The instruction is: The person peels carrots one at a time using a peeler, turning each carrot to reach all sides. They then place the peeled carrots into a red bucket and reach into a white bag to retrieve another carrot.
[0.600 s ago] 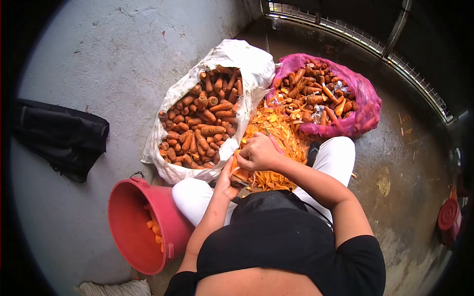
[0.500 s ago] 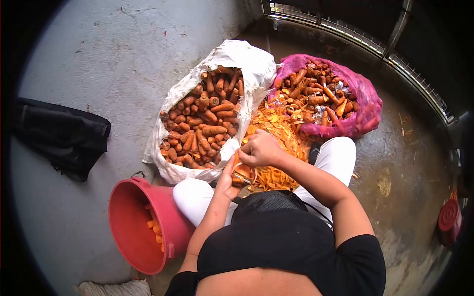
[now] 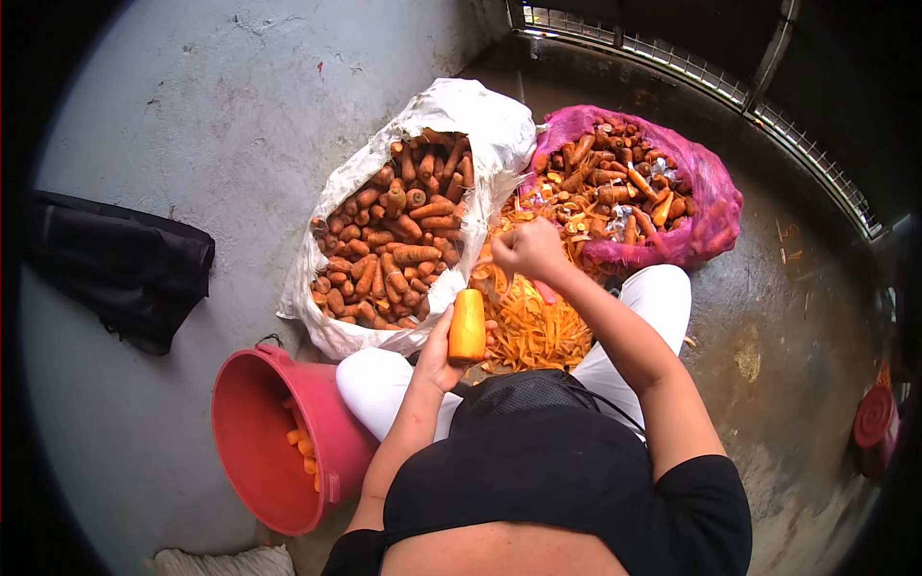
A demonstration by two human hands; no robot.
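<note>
My left hand [image 3: 442,354] is wrapped around a peeled carrot [image 3: 468,324], which stands nearly upright, smooth and bright orange, with its cut end up. Farther forward and to the right, my right hand [image 3: 530,252] is closed in a fist above a heap of orange peelings [image 3: 538,336]; I cannot tell what is in it. A small pink piece [image 3: 545,291] shows just under that wrist. Left of my hands, a white sack [image 3: 480,110] lies open, full of unpeeled carrots [image 3: 394,240].
A pink mesh sack [image 3: 713,206] holds more carrots and scraps behind the peelings. By my left knee a red bucket [image 3: 351,413] leans toward me with several peeled carrots [image 3: 305,446] inside. Black cloth [image 3: 125,259] lies at left; a red lidded container [image 3: 874,432] is at far right.
My right hand has moved away from my left, forward and to the right. The carrot in my left hand now shows upright and in full, where it was mostly hidden before.
</note>
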